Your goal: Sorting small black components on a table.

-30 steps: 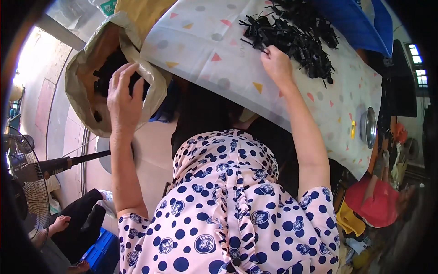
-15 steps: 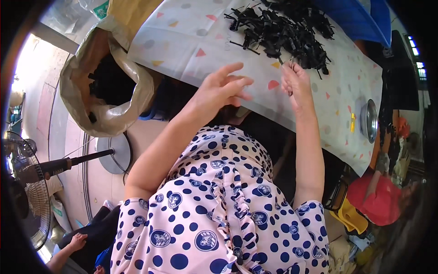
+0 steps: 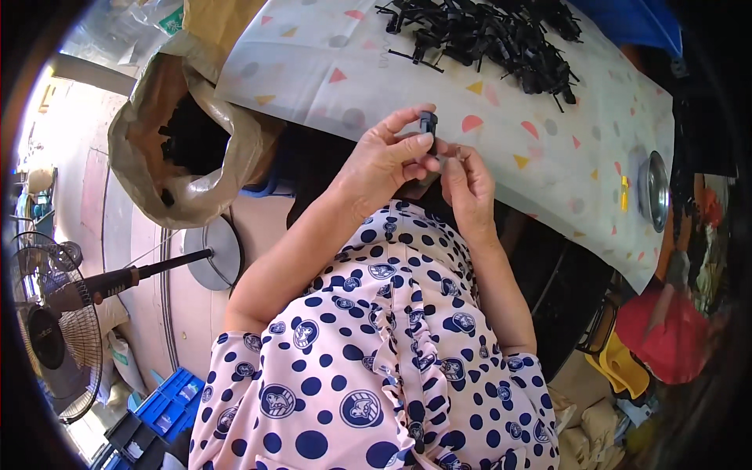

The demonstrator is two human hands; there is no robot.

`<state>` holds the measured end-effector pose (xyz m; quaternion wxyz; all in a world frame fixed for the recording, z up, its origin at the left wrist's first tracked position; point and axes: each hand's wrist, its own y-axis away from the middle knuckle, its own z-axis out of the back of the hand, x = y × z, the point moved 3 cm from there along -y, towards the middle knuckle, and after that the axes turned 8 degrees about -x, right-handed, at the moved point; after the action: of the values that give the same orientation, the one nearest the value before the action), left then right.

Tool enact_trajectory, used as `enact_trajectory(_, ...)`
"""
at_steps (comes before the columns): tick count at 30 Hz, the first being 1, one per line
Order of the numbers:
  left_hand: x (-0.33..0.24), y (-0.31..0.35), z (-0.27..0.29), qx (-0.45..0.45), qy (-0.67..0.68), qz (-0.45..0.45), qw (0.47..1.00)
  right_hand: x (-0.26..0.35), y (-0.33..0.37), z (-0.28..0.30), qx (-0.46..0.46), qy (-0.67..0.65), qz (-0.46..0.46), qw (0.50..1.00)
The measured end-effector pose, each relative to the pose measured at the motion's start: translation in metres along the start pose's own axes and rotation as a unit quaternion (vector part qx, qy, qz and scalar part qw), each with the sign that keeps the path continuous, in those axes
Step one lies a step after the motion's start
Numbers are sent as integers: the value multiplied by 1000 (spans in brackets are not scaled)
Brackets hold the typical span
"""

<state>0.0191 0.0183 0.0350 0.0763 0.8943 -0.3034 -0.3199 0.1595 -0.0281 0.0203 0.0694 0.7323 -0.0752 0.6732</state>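
Between the thumb and fingers of my left hand [image 3: 384, 157] is a small black plastic part [image 3: 428, 123], held upright just off the table's near edge. My right hand [image 3: 468, 184] is close beside it, fingers pinched together at the part's lower end; what they grip is too small or hidden to make out. Beyond both hands, a tangled heap of similar black plastic parts [image 3: 493, 39] lies on the table [image 3: 313, 66], which has a white cover with coloured shapes.
An open sack [image 3: 207, 192] with black pieces inside stands left of the table. A metal bowl [image 3: 656, 192] and a yellow object [image 3: 624, 193] sit at the table's right end. A blue bin [image 3: 634, 23] is at the far right; a fan [image 3: 55, 337] stands at lower left.
My right hand has come back from the heap, down and left to meet my left hand. A black part now shows in my left fingers, which looked empty before.
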Motion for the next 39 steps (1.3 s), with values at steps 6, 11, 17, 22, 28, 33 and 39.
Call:
enact_trajectory(6, 0, 23, 10, -72, -307, -130, 940, 18, 6, -14, 85, 8, -73, 994)
enact_trajectory(11, 6, 32, 18, -82, -369, -202, 904, 2, 10, -28, 118, -26, -112, 986)
enact_trajectory(17, 7, 34, 22, -100, -406, -266, 868, -2, 11, -36, 110, 10, -121, 987)
enact_trajectory(22, -1, 40, 15, -100, -547, -379, 739, -4, 12, -39, 89, -1, -108, 990)
enact_trajectory(28, -1, 39, 9, -121, -606, -370, 694, -6, 14, -38, 79, -149, -259, 951)
enact_trajectory(33, 2, 31, 19, -116, -539, -324, 769, -14, 6, -30, 114, -66, -150, 980)
enact_trajectory(39, -10, 32, 22, -102, -280, -149, 943, -16, 7, -18, 84, -38, -77, 993)
